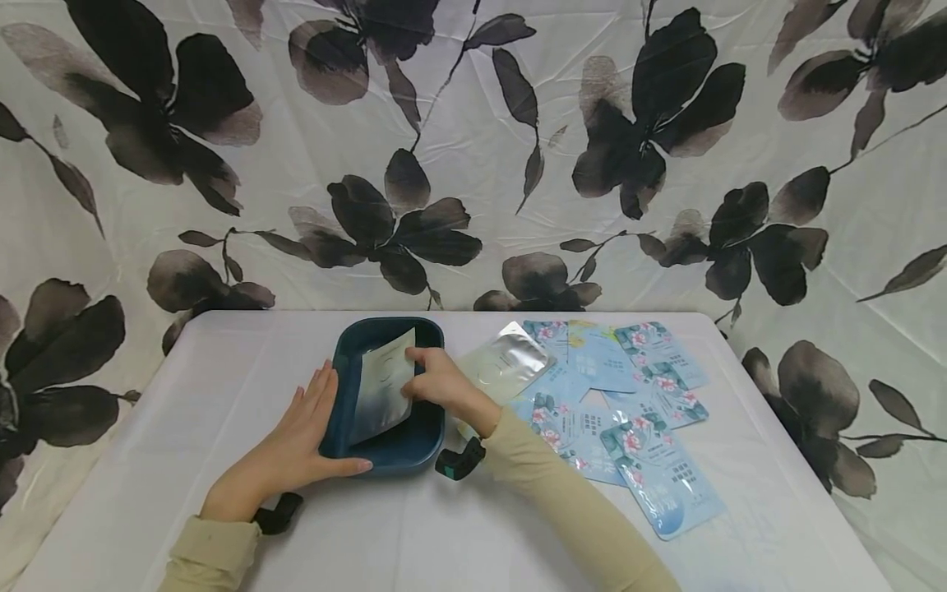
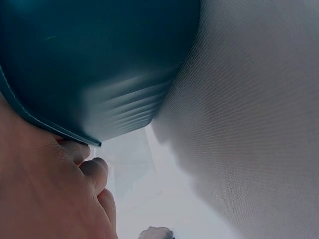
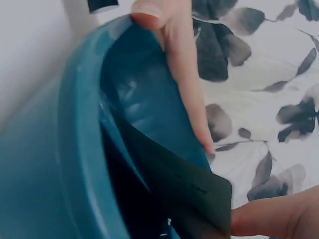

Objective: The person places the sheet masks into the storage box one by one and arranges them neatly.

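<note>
A dark blue plastic basin (image 1: 425, 444) stands on the white-covered table. My left hand (image 1: 284, 456) lies along its left side, fingers extended at the rim and thumb stretched along the near edge. Inside the basin, a silvery pale-green face mask packet (image 1: 379, 399) leans at a slant. My right hand (image 1: 447, 382) pinches the packet's right edge between thumb and fingers. From the right wrist, the packet (image 3: 172, 169) appears dark against the basin's inner wall. The left wrist view is mostly filled by the basin's ribbed outer side (image 2: 99, 55).
Right of the basin lies another silvery packet (image 1: 510, 362). Beyond it, several light blue floral mask packets (image 1: 662, 485) overlap on the table's right half. A cloth with dark flowers (image 1: 399, 226) hangs behind the table's far edge.
</note>
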{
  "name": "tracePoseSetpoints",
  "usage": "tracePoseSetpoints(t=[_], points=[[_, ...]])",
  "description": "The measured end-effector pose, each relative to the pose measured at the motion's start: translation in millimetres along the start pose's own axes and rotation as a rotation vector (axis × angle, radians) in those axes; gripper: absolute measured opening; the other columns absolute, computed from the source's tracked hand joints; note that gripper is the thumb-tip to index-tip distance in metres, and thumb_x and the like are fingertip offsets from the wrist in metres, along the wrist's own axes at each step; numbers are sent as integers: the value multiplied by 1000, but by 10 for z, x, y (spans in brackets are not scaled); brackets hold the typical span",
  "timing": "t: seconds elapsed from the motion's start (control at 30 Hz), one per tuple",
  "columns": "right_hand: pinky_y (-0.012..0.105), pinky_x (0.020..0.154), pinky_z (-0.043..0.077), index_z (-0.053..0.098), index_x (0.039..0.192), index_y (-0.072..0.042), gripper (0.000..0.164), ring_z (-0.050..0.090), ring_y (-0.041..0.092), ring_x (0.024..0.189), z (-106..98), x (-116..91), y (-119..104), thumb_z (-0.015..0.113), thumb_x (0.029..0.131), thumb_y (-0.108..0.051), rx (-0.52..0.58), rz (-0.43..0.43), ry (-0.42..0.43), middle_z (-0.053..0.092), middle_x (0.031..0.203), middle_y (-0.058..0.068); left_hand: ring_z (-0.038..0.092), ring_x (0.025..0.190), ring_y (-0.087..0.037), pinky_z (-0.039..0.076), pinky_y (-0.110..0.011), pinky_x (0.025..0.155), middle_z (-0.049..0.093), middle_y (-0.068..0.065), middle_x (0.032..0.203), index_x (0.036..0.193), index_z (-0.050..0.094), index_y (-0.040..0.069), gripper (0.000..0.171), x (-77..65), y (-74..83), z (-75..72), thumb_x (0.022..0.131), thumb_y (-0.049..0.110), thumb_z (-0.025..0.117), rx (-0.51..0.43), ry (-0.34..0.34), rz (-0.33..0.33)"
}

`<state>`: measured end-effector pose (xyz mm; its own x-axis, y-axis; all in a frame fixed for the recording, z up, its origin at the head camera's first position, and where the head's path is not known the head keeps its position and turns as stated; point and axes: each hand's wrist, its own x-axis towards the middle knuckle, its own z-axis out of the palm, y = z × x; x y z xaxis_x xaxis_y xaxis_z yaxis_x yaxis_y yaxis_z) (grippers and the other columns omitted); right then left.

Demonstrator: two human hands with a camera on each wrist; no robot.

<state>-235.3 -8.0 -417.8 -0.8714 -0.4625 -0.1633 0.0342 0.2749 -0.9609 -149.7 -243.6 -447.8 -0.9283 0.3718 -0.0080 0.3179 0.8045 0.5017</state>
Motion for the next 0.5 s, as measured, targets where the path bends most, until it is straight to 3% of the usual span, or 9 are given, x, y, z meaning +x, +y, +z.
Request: tracePoseSetpoints(t=[0.07, 0.3, 0.5], points=[[32, 85, 56, 38, 148, 7, 73, 61, 24, 106, 21, -12, -16, 65, 80, 12, -55, 9, -22, 35, 156, 17, -14, 150, -33, -5, -59, 118, -17, -15, 164, 156, -8, -2, 139, 0, -4, -4, 71, 73, 73, 3, 3, 5], [34, 108, 40, 34, 150, 7, 76, 37, 20, 137, 69, -49, -67, 67, 81, 9, -202, 40, -99, 33, 157, 16, -11, 150, -35, -5, -59, 118, -17, -14, 164, 156, -7, -2, 139, -5, -9, -5, 71, 71, 75, -5, 13, 12], [38, 115, 32, 29, 152, 7, 72, 32, 23, 143, 97, -58, -53, 64, 90, -4, -247, 55, -157, 30, 158, 17, -10, 150, -36, -5, -59, 118, -17, -13, 164, 156, -7, -2, 138, 1, 5, 2, 71, 70, 75, -8, 14, 11]])
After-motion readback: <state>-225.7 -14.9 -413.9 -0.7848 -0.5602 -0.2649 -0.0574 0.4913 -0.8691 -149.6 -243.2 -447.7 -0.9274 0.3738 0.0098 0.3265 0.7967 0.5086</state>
